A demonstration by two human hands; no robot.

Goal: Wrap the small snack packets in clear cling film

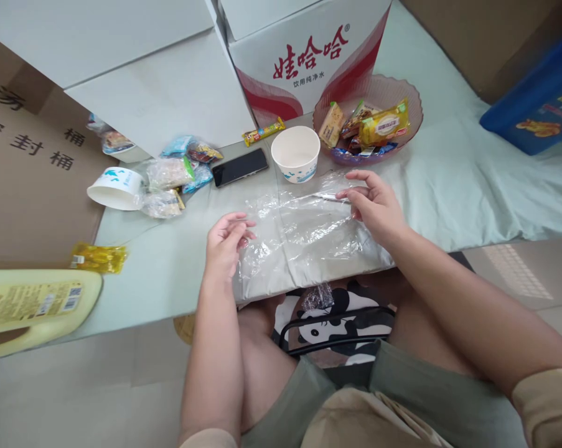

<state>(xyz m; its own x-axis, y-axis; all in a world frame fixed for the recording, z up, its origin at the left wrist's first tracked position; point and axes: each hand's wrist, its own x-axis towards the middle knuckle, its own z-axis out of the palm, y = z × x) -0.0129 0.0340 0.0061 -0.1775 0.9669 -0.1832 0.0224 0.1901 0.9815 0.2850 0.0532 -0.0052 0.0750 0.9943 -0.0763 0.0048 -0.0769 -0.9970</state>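
Note:
A crinkled sheet of clear plastic film point(304, 230) lies spread over the front edge of the cloth-covered table, between my hands. My left hand point(224, 242) is at its left edge, fingers curled and the thumb pressed in on the film. Above the film's right side, my right hand point(376, 208) pinches a thin white stick-like thing point(327, 196), whose exact kind I cannot make out. Just beyond the film stands an upright white paper bowl point(295, 155) with a blue pattern.
Behind are a pink-tinted bowl point(416, 118) of wrapped snacks, a phone point(240, 168), a yellow snack stick point(264, 132) and a carton point(309, 68). Leftward lie a tipped paper bowl point(117, 188), snack packets point(168, 173) and a yellow jug point(38, 305). A blue container point(533, 93) stands right.

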